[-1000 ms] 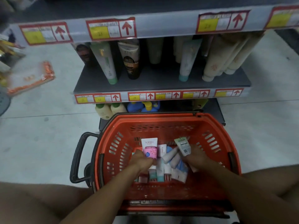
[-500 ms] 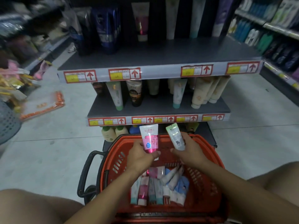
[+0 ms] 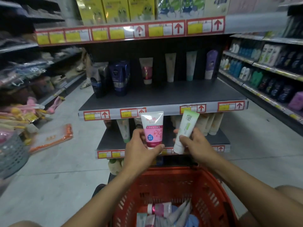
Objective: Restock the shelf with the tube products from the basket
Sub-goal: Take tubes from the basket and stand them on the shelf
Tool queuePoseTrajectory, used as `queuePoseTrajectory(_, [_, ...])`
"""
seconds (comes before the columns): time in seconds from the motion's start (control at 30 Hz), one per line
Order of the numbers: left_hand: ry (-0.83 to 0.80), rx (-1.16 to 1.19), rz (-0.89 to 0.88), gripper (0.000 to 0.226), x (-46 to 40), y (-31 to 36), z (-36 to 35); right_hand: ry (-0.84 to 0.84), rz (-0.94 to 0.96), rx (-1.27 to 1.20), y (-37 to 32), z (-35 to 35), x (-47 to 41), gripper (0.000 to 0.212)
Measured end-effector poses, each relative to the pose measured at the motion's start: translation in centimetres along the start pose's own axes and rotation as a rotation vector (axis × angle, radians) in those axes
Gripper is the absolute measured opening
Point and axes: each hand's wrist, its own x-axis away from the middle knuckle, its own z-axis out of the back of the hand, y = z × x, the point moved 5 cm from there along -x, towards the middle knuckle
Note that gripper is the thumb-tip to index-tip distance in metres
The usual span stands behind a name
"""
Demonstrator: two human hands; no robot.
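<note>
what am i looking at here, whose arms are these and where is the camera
There is no machine here. The camera is worn on a person's head and looks forward and down, so the two bare arms reaching in from the bottom are that person's own. The left hand grips a pink and white tube, held upright. The right hand grips a white and green tube, tilted slightly. Below the arms sits a red basket with more tubes lying in it. Ahead is a store shelf with a few tubes standing along its back and bare space in front, probably where these two belong.
</note>
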Motion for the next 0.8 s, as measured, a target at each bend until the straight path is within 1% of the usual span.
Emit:
queuePoseTrajectory(0.07, [0.022, -0.003, -0.041, 0.062, -0.5, 1.5, 1.0, 0.044, -0.031, -0.081, -1.1, 0.2, -0.5, 0.048])
queuePoseTrajectory(0.1, [0.032, -0.002, -0.056, 0.062, -0.8, 2.2, 1.4, 0.065, -0.033, -0.087, -1.8, 0.4, -0.7, 0.057])
queuePoseTrajectory(0.17, [0.044, 0.010, -0.074, 0.063, -1.5, 3.2, 2.1, 0.080, -0.026, 0.033, -2.9, 0.5, -0.9, 0.077])
queuePoseTrajectory(0.23, [0.053, 0.023, -0.086, 0.063, -2.3, 4.0, 2.5, 0.090, -0.015, 0.113, -3.9, 0.6, -1.1, 0.084])
queuePoseTrajectory(0.3, [0.063, 0.014, -0.100, 0.062, -3.1, 4.7, 2.9, 0.112, 0.041, 0.107, -4.9, 0.7, -1.3, 0.082])
queuePoseTrajectory(0.4, [0.072, -0.011, -0.113, 0.064, -4.5, 5.7, 3.2, 0.098, 0.127, 0.044, -6.7, 0.8, -1.9, 0.064])
queuePoseTrajectory(0.47, [0.084, -0.045, -0.117, 0.066, -5.6, 6.1, 3.2, 0.086, 0.179, 0.059, -7.9, 0.9, -2.5, 0.057])
queuePoseTrajectory(0.53, [0.099, -0.055, -0.121, 0.069, -6.7, 6.4, 3.2, 0.096, 0.230, 0.104, -9.1, 0.9, -3.4, 0.058])
queuePoseTrajectory(0.67, [0.143, -0.085, -0.150, 0.070, -9.4, 7.4, 3.3, 0.112, 0.303, 0.119, -11.0, 1.3, -6.0, 0.056])
queuePoseTrajectory(0.8, [0.193, -0.093, -0.137, 0.068, -12.4, 8.5, 3.3, 0.210, 0.345, 0.249, -12.6, 2.2, -9.0, 0.052])
